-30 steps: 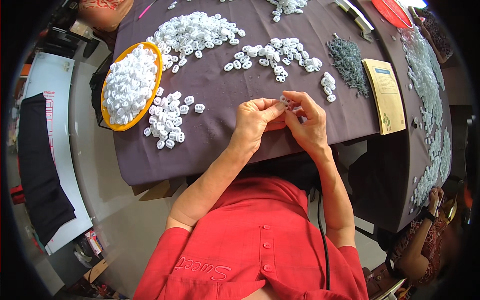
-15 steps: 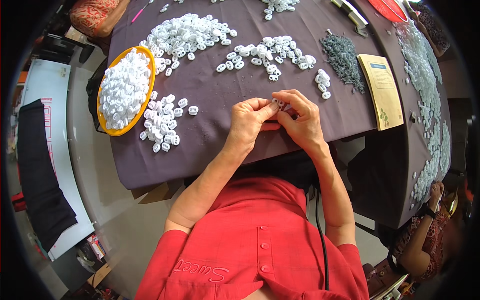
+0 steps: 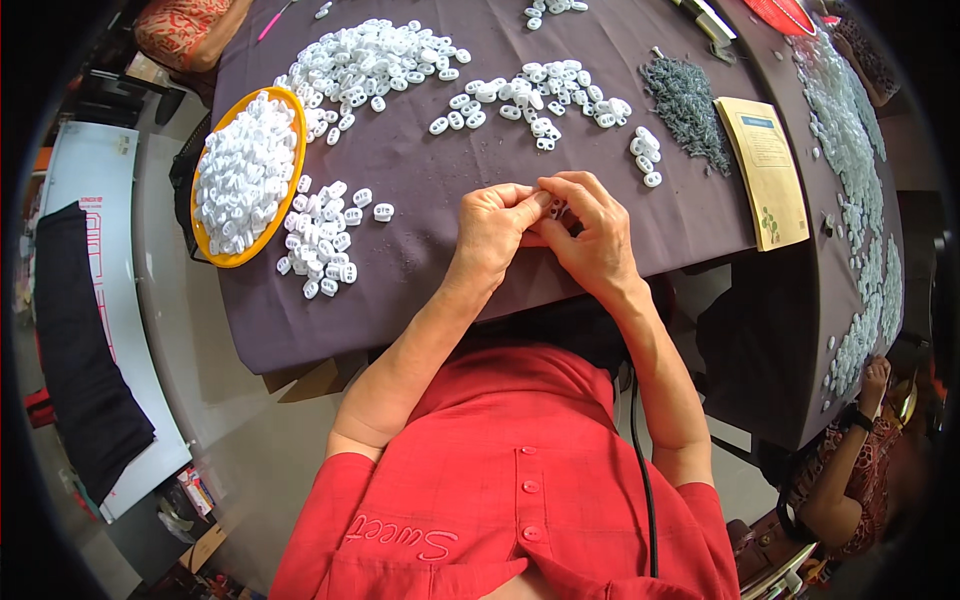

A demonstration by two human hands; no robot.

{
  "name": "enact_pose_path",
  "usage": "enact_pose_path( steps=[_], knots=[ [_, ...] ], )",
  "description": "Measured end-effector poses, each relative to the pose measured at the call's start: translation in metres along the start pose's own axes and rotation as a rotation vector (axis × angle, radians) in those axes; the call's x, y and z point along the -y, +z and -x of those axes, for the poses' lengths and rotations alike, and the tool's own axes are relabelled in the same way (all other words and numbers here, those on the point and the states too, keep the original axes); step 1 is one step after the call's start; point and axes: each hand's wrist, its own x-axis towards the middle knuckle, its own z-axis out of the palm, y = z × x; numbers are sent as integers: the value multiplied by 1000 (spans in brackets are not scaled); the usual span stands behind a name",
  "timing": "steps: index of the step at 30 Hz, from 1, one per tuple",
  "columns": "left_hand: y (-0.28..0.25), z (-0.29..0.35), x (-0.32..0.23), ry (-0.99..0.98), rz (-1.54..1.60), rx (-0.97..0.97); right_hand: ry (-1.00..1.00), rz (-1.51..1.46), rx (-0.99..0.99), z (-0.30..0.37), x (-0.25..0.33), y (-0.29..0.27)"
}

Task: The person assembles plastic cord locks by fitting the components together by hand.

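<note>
Just above the near edge of the cloth, my left hand (image 3: pixel 490 228) and my right hand (image 3: pixel 594 232) meet, fingertips pinched together. Between them is a small white two-hole plastic piece (image 3: pixel 556 209), mostly covered by the fingers. Similar oval white pieces lie in a loose pile (image 3: pixel 320 240) left of my hands. More of them heap up in a yellow-rimmed tray (image 3: pixel 236 261). Beyond my hands are a scattered cluster (image 3: pixel 530 95), a larger heap (image 3: pixel 370 60) and a short row of pieces (image 3: pixel 646 157).
A dark cloth (image 3: pixel 420 180) covers the table. To the right lie a pile of small grey parts (image 3: pixel 686 110) and a tan printed packet (image 3: pixel 762 175). Translucent pieces (image 3: pixel 850 200) spread over a second table, with another person's hand (image 3: pixel 874 380) beside it. A pink tool (image 3: pixel 277 20) lies far left.
My hands have drawn slightly closer together, and my right fingers now cover more of the white piece. The whole view has shifted a little.
</note>
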Motion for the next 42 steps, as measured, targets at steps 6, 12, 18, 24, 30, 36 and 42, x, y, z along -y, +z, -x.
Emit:
enact_pose_path(
  steps=[6, 12, 18, 24, 30, 36, 42],
  knots=[
    [-2, 1, -3, -27, 15, 34, -5, -2, -25, 5, -6, -1],
    [-3, 1, -5, -52, 0, 60, -73, 33, 1, 4, -10, -4],
    [-5, 2, -6, -7, -171, 40, -85, 3, 45, 5, -11, -7],
    [-6, 2, -6, -50, -131, 33, -143, 49, 30, 4, -13, -3],
    [-6, 3, -5, -30, -115, 11, -188, 65, 39, 4, -16, -1],
    [-6, -2, -6, -84, -114, 98, -197, 89, 36, 6, -19, -8],
    [-10, 6, -12, -109, -182, 31, -261, 115, 64, 4, -13, -4]
  ],
)
